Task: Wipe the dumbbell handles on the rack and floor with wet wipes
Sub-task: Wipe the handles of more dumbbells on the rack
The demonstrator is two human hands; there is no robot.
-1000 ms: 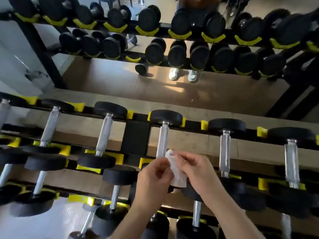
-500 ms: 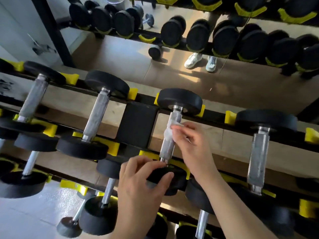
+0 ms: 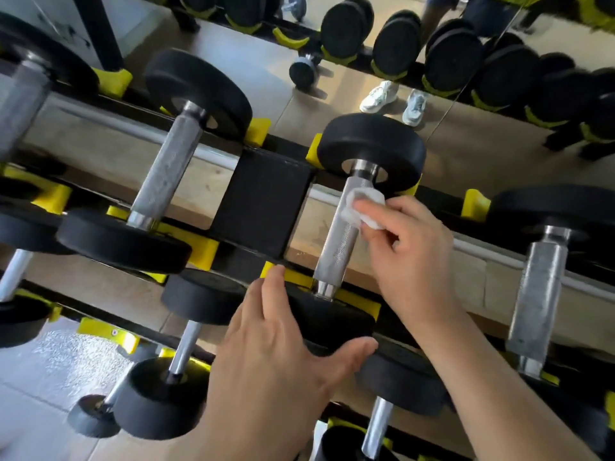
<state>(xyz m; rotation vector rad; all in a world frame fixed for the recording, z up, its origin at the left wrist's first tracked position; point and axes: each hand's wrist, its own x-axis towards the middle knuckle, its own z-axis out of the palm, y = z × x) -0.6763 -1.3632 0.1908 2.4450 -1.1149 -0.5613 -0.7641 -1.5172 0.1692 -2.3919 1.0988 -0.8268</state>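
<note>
A black dumbbell with a knurled metal handle lies across the top tier of the black and yellow rack. My right hand pinches a crumpled white wet wipe and presses it against the upper part of that handle, just below the far weight head. My left hand grips the near weight head of the same dumbbell, thumb curled around its right edge.
More dumbbells sit on the top tier to the left and right, with smaller ones on lower tiers. A mirror behind the rack reflects dumbbells and white shoes. One small dumbbell lies on the floor.
The view has closed in on the rack. My left hand let go of the wipe and took hold of the near weight head; my right hand carried the wipe up the handle.
</note>
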